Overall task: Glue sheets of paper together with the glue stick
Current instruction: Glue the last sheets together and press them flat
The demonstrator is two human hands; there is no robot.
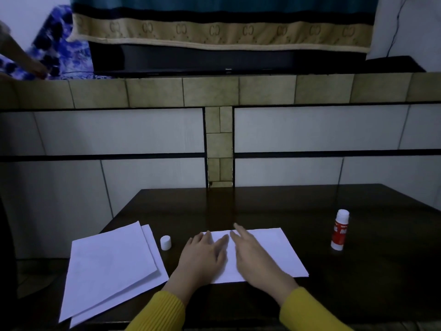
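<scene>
- Left hand [202,255] and right hand [253,256] lay flat, fingers straight, on the paper sheet [274,254].
- Uncapped glue stick [340,230] stood right; its cap [165,242] left.

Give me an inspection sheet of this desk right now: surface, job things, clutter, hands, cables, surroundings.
Surface: dark wooden table, glossy.
Job's things: one sheet flat under both hands; paper stack to its left; glue stick upright on the right, uncapped; white cap standing between stack and sheet.
Clutter: nothing seen.
Grippers: left hand and right hand lie flat, pressing the sheet.
Cables: thin dark cable on the far wall.
Surroundings: tiled ledge, draped blanket, another person's arm far left.
</scene>
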